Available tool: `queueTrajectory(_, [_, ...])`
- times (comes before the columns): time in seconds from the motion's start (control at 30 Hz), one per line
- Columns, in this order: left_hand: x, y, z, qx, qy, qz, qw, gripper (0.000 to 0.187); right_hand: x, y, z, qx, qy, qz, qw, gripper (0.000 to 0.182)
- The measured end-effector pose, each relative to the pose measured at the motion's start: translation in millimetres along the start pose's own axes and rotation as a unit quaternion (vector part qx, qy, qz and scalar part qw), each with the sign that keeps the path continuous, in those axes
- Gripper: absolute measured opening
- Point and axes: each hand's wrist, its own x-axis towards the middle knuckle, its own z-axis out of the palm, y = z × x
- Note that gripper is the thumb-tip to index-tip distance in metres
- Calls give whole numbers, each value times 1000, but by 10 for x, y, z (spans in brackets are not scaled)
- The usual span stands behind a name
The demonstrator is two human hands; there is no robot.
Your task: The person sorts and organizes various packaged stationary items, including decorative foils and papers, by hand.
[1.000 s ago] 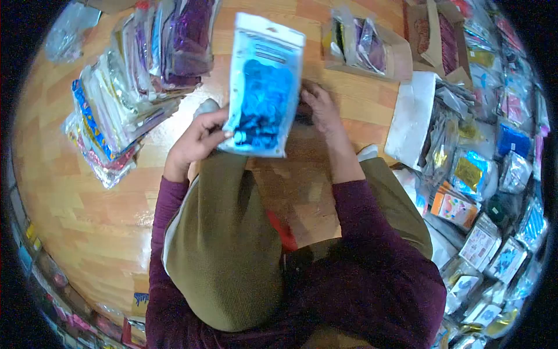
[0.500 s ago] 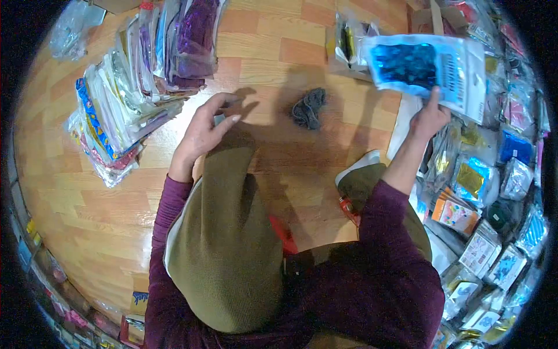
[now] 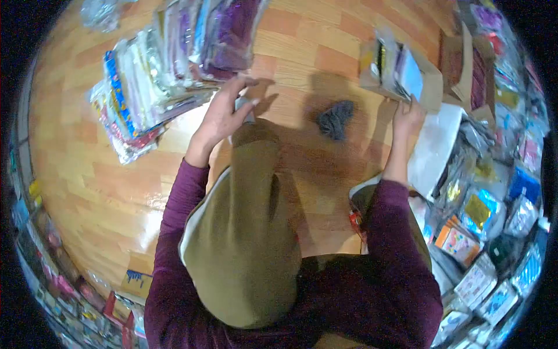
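My right hand (image 3: 408, 118) pinches the near edge of a plastic packet (image 3: 410, 74), which stands upright in a small cardboard box (image 3: 431, 87). Its pale bluish face shows, tilted away from me. Other packets (image 3: 385, 61) stand beside it in the same box. My left hand (image 3: 222, 115) hovers by my raised knee with fingers curved and apart, holding nothing. Just past its fingertips lies a fanned row of clear-bagged packets (image 3: 154, 75), purple ones at the far end.
A crumpled dark grey cloth (image 3: 335, 120) lies on the wooden floor (image 3: 290, 58). To the right of the small box stands a second cardboard box (image 3: 459, 70). Many bagged goods (image 3: 478, 209) cover the right side, and a white sheet (image 3: 433, 151) lies beside them.
My right hand has brought the blue packet down from above into the small box. The whole view has shifted, while my left hand keeps nearly the same pose.
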Motion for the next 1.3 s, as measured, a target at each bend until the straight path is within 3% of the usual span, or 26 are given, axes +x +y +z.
queueTrajectory(0.17, [239, -51, -265, 57, 111, -48, 991, 33, -966, -447, 37, 98, -34, 97, 990, 34])
queueTrajectory(0.27, [436, -155, -325, 227, 238, -33, 944, 38, -1392, -585, 95, 130, -111, 85, 982, 34])
queueTrajectory(0.43, [750, -483, -82, 403, 205, -51, 891, 31, -1650, -775, 169, 198, -165, 96, 962, 34])
queueTrajectory(0.57, [897, -547, 5, 462, 164, -105, 865, 36, -1552, -780, 303, 130, -150, -13, 980, 40])
queueTrajectory(0.73, [870, -578, 2, 348, 200, -94, 911, 26, -1266, -1029, 301, 53, -179, -52, 981, 58])
queueTrajectory(0.8, [846, -585, -12, 265, 217, -89, 935, 25, -1170, -1164, 254, 36, -273, 5, 961, 63])
queueTrajectory(0.93, [746, -486, -58, 220, 220, -157, 937, 25, -1348, -1073, 386, 10, -317, -61, 946, 58])
queueTrajectory(1.0, [700, -503, -45, 197, 253, -129, 938, 25, -1411, -1050, 406, -3, -344, -46, 938, 54])
queueTrajectory(1.1, [592, -449, -29, 116, 273, -120, 947, 24, -1413, -884, 428, 97, -330, -20, 939, 46])
queueTrajectory(1.2, [496, -466, 72, -29, 259, -124, 958, 20, -1453, -753, 414, 123, -280, 48, 951, 40])
queueTrajectory(1.3, [352, -453, 187, -158, 234, -134, 950, 12, -1411, -754, 164, 117, -222, 42, 967, 36])
